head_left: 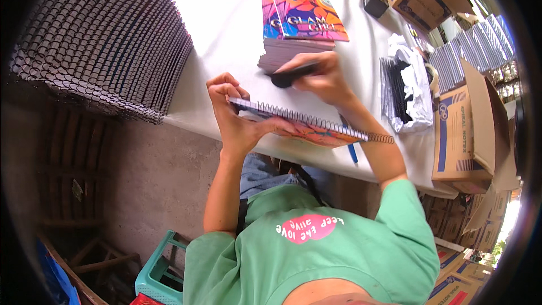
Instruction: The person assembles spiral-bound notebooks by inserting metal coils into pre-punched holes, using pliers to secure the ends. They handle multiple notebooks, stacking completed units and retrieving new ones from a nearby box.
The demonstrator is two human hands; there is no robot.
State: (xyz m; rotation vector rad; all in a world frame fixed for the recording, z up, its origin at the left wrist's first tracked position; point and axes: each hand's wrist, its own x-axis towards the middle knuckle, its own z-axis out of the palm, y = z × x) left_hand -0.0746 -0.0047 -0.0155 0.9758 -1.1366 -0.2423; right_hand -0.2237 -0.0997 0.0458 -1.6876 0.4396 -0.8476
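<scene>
My left hand [234, 118] grips a spiral notebook [316, 134] by its left end, thumb along the colourful cover. The notebook is tilted with its wire-bound edge up, and a length of loose coil [381, 138] sticks out past its right end. Just above it, my right hand [324, 76] is closed round a dark hand tool [291, 74], blurred by motion, so its kind cannot be made out. Beyond that hand stands a stack of unbound-looking booklets [307, 14] with bright orange, pink and blue covers.
Tall piles of spiral-bound notebooks [107, 39] fill the table's left side. At right lie a plastic bag of dark coils [402, 90], an open cardboard box [454, 135], a tape dispenser [375, 1] and more notebooks [474, 48]. A blue pen [353, 153] lies near the front edge; a turquoise stool [155, 274] stands below.
</scene>
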